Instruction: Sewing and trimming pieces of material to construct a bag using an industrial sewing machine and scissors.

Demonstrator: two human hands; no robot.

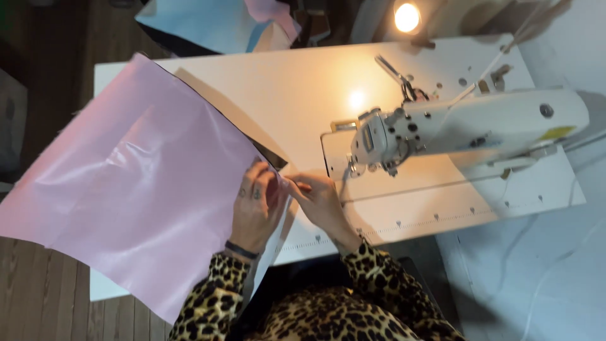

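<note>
Head view looks straight down on a white sewing machine (467, 126), the landmark here. Left of it, a large sheet of glossy pink fabric (132, 189) spreads over the table edge and hangs off toward the floor, its weight carried by the table so only the near corner needs handling. The left hand (255, 205) lies flat on that corner, fingers spread and pressing it down, not clenched. The right hand (319, 199), just in front of the machine's needle end, pinches the fabric's edge between fingertips, apparently to keep the edge straight; both hands meet at the same corner. Leopard-print sleeves (379, 278) cover both arms. The white table (303, 88) runs under and behind the machine, lit by a round lamp (407, 17) beyond it. Dark wooden floorboards (38, 297) show far left of the machine; more pale fabric pieces (214, 22) lie behind the table.
</note>
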